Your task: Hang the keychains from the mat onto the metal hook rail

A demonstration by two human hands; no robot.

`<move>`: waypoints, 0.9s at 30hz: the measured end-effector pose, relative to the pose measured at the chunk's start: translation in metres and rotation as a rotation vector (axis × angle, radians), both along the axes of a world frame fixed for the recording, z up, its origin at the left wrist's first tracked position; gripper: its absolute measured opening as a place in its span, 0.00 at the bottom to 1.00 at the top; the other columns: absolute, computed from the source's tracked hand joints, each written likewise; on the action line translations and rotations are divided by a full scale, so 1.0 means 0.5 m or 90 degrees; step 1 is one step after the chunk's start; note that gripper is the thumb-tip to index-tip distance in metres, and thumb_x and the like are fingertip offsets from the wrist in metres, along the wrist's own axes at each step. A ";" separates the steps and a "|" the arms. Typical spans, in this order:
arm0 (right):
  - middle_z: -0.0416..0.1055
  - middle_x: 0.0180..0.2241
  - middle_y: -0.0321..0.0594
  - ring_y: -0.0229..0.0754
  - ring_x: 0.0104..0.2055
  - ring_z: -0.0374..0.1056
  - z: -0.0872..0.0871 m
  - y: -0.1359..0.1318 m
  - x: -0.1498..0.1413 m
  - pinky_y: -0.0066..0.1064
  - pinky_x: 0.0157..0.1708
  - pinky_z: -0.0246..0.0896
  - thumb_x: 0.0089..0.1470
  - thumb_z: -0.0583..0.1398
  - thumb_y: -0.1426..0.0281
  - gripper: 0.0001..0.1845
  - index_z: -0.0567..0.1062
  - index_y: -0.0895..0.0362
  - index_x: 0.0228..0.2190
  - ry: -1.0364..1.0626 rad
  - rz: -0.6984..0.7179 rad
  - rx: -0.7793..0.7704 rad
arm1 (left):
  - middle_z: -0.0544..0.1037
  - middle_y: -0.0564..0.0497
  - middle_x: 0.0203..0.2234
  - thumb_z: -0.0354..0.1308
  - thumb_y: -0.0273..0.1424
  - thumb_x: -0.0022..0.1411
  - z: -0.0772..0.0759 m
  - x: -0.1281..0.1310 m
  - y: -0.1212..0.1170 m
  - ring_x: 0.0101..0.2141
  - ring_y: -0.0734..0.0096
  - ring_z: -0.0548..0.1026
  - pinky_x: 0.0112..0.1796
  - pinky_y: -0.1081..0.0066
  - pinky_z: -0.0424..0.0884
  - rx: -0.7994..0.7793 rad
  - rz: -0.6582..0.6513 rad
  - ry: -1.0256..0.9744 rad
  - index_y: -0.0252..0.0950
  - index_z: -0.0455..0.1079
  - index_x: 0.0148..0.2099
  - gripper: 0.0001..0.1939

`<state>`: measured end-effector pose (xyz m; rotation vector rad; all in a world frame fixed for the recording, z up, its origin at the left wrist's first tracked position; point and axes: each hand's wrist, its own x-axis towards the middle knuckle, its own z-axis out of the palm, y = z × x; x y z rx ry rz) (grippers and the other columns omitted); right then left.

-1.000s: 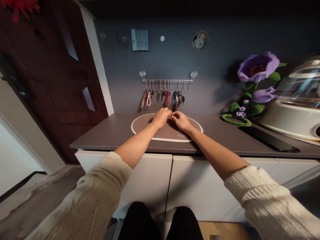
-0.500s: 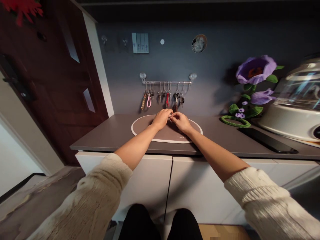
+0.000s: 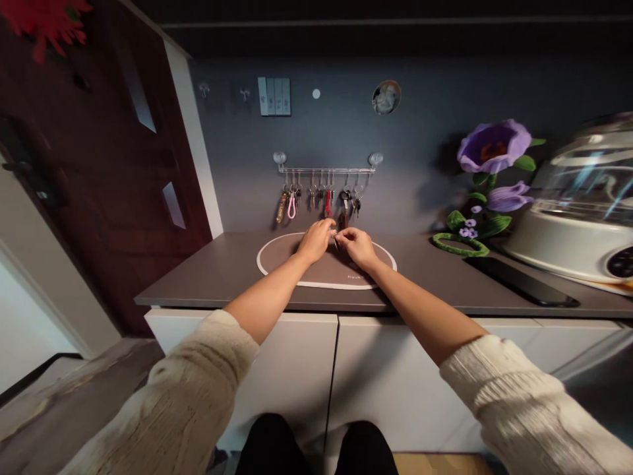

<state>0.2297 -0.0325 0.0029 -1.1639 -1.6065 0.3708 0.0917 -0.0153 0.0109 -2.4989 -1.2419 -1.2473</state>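
Note:
Above the oval brown mat (image 3: 277,258) with its white border, my two hands come together at fingertip height. My left hand (image 3: 316,241) pinches a small shiny metal piece (image 3: 335,237) that looks like a key ring; its exact shape is mostly hidden by the fingers. From the other side, my right hand (image 3: 357,247) holds the same piece between thumb and forefinger. Just behind them, several sets of keys (image 3: 357,206) hang from a clear hook rail (image 3: 326,171) on the wall, among them a pink loop (image 3: 291,206) and a red strap (image 3: 328,203).
A dark counter (image 3: 198,270) runs over white cabinet doors (image 3: 277,363). To the right are a purple fabric flower (image 3: 494,148), a black phone (image 3: 521,282) and a cream appliance with a clear lid (image 3: 568,241). A dark red door (image 3: 119,165) stands at the left.
My fingertips have drawn slightly apart, and more of the small metal piece shows between them. The whole view has shifted a little as my head moved.

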 end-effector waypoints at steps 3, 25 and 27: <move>0.68 0.20 0.34 0.33 0.23 0.61 -0.006 0.011 0.003 0.26 0.28 0.55 0.42 0.58 0.65 0.09 0.71 0.59 0.22 0.044 0.002 -0.014 | 0.72 0.46 0.41 0.44 0.29 0.62 -0.003 0.000 0.003 0.43 0.68 0.68 0.44 0.69 0.62 -0.001 0.029 -0.017 0.35 0.63 0.45 0.11; 0.68 0.20 0.37 0.32 0.22 0.59 0.028 0.066 0.070 0.27 0.25 0.57 0.34 0.62 0.56 0.19 0.70 0.60 0.22 0.277 -0.027 0.006 | 0.74 0.45 0.36 0.47 0.31 0.59 -0.030 0.004 0.014 0.40 0.66 0.70 0.41 0.69 0.63 -0.159 0.051 0.138 0.35 0.69 0.34 0.10; 0.68 0.20 0.37 0.33 0.21 0.60 0.047 0.077 0.086 0.27 0.25 0.57 0.35 0.61 0.55 0.19 0.71 0.60 0.22 0.256 -0.041 0.027 | 0.74 0.45 0.37 0.48 0.31 0.59 -0.031 0.004 0.016 0.40 0.66 0.70 0.41 0.69 0.64 -0.167 0.051 0.149 0.35 0.69 0.34 0.10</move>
